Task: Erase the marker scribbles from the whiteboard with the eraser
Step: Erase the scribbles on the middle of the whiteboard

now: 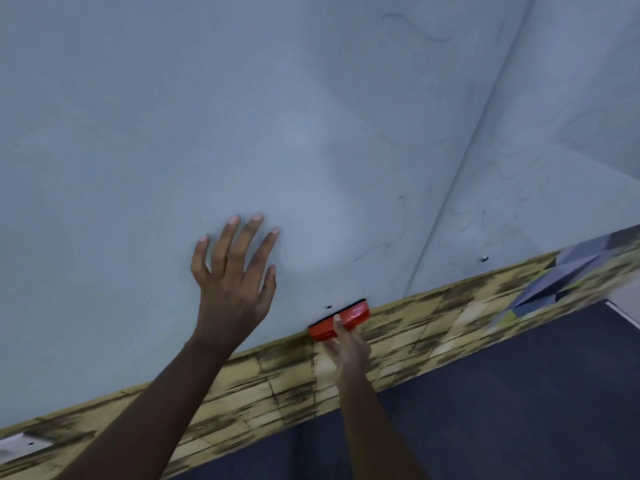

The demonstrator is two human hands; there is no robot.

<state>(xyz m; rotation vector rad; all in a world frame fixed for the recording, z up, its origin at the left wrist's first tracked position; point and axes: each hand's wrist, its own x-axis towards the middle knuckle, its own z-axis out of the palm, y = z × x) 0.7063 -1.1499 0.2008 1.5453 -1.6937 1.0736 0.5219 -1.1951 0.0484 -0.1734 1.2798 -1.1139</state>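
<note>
A large pale grey whiteboard [242, 116] fills most of the head view. Faint thin marker scribbles [388, 242] remain near its lower right part, and more faint lines [419, 27] show near the top. My left hand [232, 275] lies flat on the board with fingers spread. My right hand [346, 344] grips a red eraser [341, 322] with a dark felt face, held against the board's bottom edge. The eraser sits just below and left of the lower scribbles.
A second board panel [554, 168] joins on the right at a vertical seam, with faint marks on it too. Below the boards runs a yellowish brick-pattern wall strip [277, 386]. Dark floor [519, 393] lies beneath. A white socket plate [20, 445] is at the lower left.
</note>
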